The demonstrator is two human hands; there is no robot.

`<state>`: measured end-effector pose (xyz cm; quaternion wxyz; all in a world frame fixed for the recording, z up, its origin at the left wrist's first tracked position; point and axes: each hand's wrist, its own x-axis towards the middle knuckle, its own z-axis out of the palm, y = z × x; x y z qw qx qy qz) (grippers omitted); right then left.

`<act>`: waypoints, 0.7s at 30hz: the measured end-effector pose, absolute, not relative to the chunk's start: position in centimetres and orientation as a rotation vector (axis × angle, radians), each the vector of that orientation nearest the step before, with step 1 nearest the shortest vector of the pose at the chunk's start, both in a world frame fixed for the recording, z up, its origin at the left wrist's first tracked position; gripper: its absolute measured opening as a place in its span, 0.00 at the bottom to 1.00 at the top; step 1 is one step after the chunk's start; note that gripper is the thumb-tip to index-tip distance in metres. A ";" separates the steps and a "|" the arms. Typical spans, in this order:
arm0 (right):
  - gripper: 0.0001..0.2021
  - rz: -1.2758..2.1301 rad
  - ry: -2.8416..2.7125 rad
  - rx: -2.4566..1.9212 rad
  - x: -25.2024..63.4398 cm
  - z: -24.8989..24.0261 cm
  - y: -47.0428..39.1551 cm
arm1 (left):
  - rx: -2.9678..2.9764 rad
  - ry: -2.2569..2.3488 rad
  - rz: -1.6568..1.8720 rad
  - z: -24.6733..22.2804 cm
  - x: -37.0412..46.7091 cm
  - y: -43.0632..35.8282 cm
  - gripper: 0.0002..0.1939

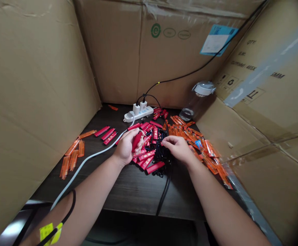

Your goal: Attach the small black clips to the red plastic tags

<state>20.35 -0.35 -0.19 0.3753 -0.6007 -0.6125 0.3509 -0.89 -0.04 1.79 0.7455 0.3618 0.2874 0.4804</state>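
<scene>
My left hand (125,147) is closed around a red lighter-shaped case (137,141), which stands tilted in the palm. To its right, my right hand (177,147) has thumb and forefinger pinched together at the edge of a heap of small black parts (162,155). Whatever lies between those fingertips is too small to make out. Beneath and between both hands spreads a pile of similar red cases (146,155) with pale printing, mixed in with the black parts.
Orange see-through pieces (178,131) lie right, with more orange pieces (73,159) left. Red cases (106,134) rest nearby. Behind stand a white power strip (141,115) and clear bottle (191,106). A white cable (87,159) crosses the dark table (128,191); cardboard (113,54) encloses it.
</scene>
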 end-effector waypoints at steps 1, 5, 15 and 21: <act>0.10 0.991 -1.457 -1.493 20.2 -0.1 -0.4 | 0.798 0.624 1.046 1.8 -0.9 -0.1 0.14; 0.11 1.272 -1.055 -1.278 19.5 0.5 -0.9 | 0.837 0.592 0.990 1.6 -0.8 -0.3 0.12; 0.14 1.350 -1.041 -1.077 18.5 0.7 -1.8 | 0.793 0.345 0.823 1.6 -0.5 -0.9 0.15; 0.12 1.433 -1.048 -0.966 18.0 1.2 -2.2 | 1.067 0.559 0.922 1.2 -0.2 -1.0 0.17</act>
